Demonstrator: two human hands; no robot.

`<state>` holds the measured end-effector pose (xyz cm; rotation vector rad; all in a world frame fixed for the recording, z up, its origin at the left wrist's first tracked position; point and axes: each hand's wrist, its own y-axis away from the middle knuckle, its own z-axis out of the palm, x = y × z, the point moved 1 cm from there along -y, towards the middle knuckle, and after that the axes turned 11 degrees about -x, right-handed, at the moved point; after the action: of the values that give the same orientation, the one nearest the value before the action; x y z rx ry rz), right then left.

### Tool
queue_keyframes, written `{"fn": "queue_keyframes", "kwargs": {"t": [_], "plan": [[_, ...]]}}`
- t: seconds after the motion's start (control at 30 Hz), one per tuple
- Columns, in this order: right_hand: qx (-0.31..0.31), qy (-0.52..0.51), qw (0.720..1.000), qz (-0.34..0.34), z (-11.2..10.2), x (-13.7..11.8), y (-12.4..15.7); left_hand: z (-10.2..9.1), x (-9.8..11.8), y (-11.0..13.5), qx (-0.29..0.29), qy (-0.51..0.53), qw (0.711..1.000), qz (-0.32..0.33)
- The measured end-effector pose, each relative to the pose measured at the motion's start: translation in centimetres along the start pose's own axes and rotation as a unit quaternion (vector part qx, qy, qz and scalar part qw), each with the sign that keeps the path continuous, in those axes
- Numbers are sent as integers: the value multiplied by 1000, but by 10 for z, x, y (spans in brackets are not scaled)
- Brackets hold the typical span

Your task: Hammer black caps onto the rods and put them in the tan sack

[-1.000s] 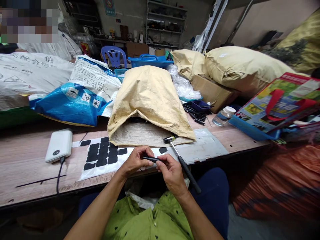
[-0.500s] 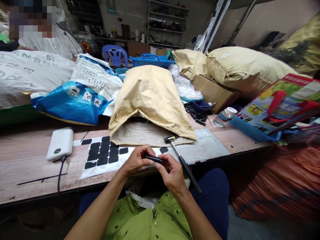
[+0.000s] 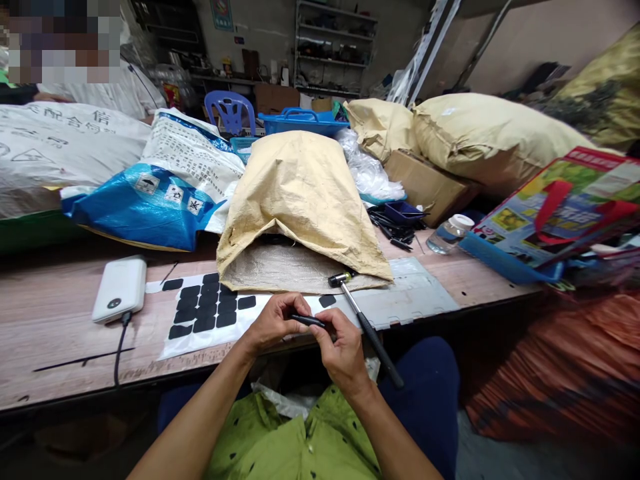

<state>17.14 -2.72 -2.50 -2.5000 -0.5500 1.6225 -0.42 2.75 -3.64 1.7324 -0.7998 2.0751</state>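
Note:
Both my hands meet over the table's front edge and pinch a thin black rod (image 3: 306,321) between them. My left hand (image 3: 273,323) grips its left end with curled fingers. My right hand (image 3: 341,349) closes round its right end. Just behind them lies a white backing sheet (image 3: 200,333) carrying several black square pads (image 3: 207,308). A small hammer (image 3: 367,330) with a black handle lies beside my right hand, its head near the tan woven sack (image 3: 300,200).
A white power bank (image 3: 120,288) with a cable sits at the left on the wooden table (image 3: 50,333). Sacks, a blue-and-white bag (image 3: 160,187), a cardboard box, black parts (image 3: 395,223), a plastic jar (image 3: 447,233) and a colourful bag (image 3: 560,207) crowd the back. Another person sits at far left.
My hands have stayed at the same spot with the rod; the fingers of my right hand have closed a little more over its end.

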Motion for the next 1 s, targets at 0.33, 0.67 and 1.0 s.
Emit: {"fn": "queue_keyframes", "kwargs": {"t": [0.33,0.67,1.0], "plan": [[11,-6,1000,-15,3,5,-2,-2,-1,-1,4,5,1000,-3],[-14,-112,993,41,5,18,6,0,1,0,-5,1,1000,-6],[-19,-144,988,50,6,17,3,1,5,1,-3,-23,998,-63]]}}
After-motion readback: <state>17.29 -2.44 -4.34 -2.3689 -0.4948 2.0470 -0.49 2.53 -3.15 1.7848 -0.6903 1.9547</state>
